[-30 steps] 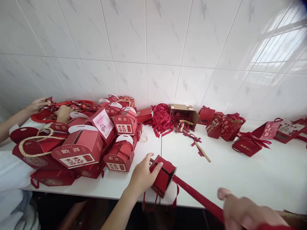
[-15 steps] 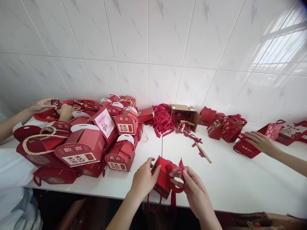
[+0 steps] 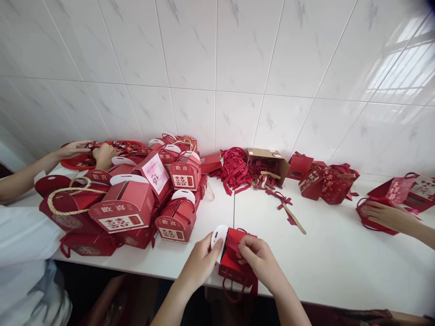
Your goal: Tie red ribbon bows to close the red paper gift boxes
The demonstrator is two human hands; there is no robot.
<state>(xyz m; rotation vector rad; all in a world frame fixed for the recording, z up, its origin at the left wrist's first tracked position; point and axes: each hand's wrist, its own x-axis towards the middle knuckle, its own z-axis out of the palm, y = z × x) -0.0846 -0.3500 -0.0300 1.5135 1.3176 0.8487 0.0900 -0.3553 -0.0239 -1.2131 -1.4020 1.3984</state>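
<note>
A small red gift box point(image 3: 234, 267) stands at the table's front edge before me, its top partly unfolded. My left hand point(image 3: 203, 257) grips its left side, thumb on a round white-backed flap point(image 3: 219, 237) with a slot in it. At the top, my right hand point(image 3: 258, 260) has its fingers closed on a red flap or strip of the box; which of the two is hard to make out. A dark red cord handle point(image 3: 233, 299) hangs over the edge below the box. Red ribbon shows beside it, near my right wrist.
Finished-looking red boxes point(image 3: 124, 203) are piled at left. Behind lie tangled red ribbons point(image 3: 234, 167) and a cardboard box point(image 3: 272, 156) of tags, some spilled. Red bags point(image 3: 336, 183) stand at right. Co-workers' hands reach to a red tray point(image 3: 73, 163) and a red bag point(image 3: 377, 222).
The white-backed flap now stands open under my left thumb. My right hand has left the ribbon loop and moved in to the box top. The co-worker's hand at right shifted rightward with a bag.
</note>
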